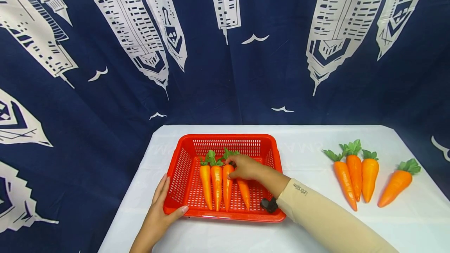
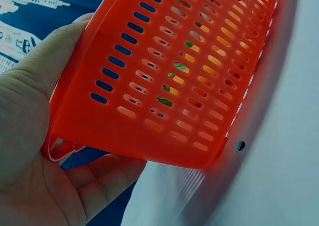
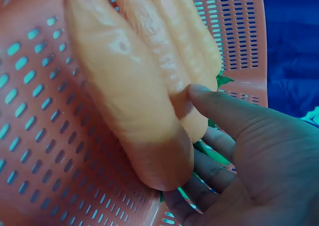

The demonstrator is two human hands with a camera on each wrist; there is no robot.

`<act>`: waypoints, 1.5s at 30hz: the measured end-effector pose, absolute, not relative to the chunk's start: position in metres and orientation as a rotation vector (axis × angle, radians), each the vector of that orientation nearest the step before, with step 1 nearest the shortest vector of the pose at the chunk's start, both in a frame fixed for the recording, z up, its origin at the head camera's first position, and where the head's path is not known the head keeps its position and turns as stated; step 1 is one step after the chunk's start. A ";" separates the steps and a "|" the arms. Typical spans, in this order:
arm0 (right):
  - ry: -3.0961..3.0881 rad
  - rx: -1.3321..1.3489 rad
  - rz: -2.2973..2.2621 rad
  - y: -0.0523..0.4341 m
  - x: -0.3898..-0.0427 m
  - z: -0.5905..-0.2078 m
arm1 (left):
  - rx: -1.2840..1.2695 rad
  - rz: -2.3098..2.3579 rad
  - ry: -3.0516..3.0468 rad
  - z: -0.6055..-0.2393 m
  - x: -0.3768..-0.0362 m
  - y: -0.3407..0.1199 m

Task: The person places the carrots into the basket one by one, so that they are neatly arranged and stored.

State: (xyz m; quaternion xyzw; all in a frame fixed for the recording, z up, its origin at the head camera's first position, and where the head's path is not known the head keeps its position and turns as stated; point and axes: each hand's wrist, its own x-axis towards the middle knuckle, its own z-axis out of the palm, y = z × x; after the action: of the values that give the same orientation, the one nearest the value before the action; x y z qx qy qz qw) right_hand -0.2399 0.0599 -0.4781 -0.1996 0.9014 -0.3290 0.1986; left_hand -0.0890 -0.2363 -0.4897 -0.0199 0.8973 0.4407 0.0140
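My left hand (image 1: pixel 159 210) grips the near left corner of a red perforated basket (image 1: pixel 228 216), thumb on the front rim and fingers along the left side. Inside lie several orange carrots side by side, green leaves toward the back. My right hand (image 1: pixel 246 167) reaches over the basket's front right and pinches the top of the third carrot from the left (image 1: pixel 227 190). In the right wrist view, the thumb touches that carrot (image 3: pixel 182 106) while the other fingers curl among the leaves. The rightmost carrot (image 1: pixel 244 194) slants just beneath the hand, its top partly hidden.
On the white table (image 1: pixel 302 151) to the right lie three carrots close together, the middle one (image 1: pixel 354 175) among them, and a thicker carrot (image 1: pixel 396 186) apart from them. A black object (image 1: pixel 269 205) sits by my right wrist. Behind hangs a dark blue patterned cloth (image 1: pixel 239 81).
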 end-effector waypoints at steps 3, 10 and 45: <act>2.522 -0.563 -0.907 0.059 -0.239 -0.479 | -0.042 1.360 2.809 -0.488 -0.089 -0.236; 2.540 -0.549 -0.925 0.061 -0.239 -0.477 | -0.014 1.361 2.834 -0.488 -0.088 -0.235; 2.416 -0.390 -1.807 0.101 -0.226 -0.422 | -0.030 1.371 2.818 -0.488 -0.088 -0.234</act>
State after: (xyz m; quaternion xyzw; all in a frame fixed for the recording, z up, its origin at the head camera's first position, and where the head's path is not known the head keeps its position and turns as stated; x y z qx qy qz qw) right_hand -0.2262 0.1008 -0.4217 -0.1280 0.7932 -0.5933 0.0499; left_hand -0.0885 -0.2342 -0.4882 -0.0095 0.8992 0.4374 0.0039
